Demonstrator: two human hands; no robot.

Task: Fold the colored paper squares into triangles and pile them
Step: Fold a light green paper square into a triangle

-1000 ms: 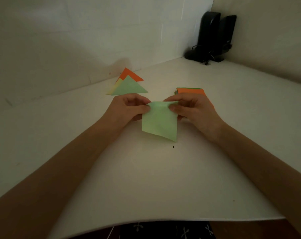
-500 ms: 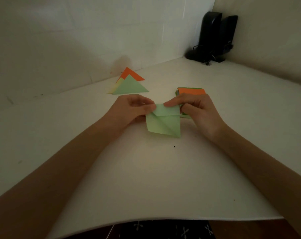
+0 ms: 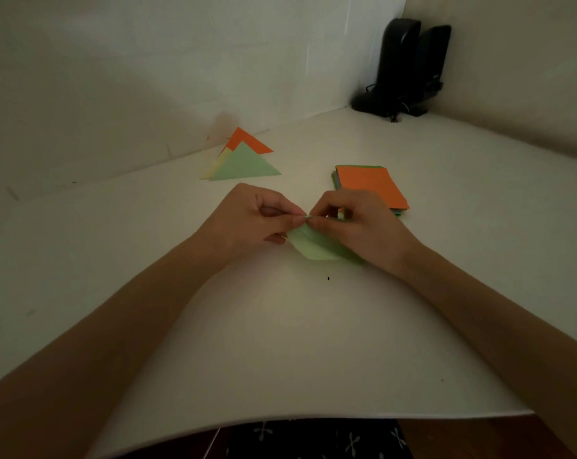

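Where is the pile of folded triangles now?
In the head view, the pile of folded triangles lies on the white table left of centre, beyond the left hand, near the back wall and left of the stack of orange-topped paper squares.

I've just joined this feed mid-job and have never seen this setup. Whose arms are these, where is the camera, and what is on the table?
There is no machine here. A person is working with bare hands, and the one camera sits on their head, looking forward and down. That is why both arms come in from the bottom of the picture.

The left hand and right hand meet in the middle. Both pinch the upper edge of a light green sheet, which is bent over on the white table, partway folded.

Beyond the left hand lies a pile of folded triangles, with green on top and yellow and orange showing beneath. Beyond the right hand lies a stack of unfolded squares, with orange on top. Two black speakers stand in the far corner.
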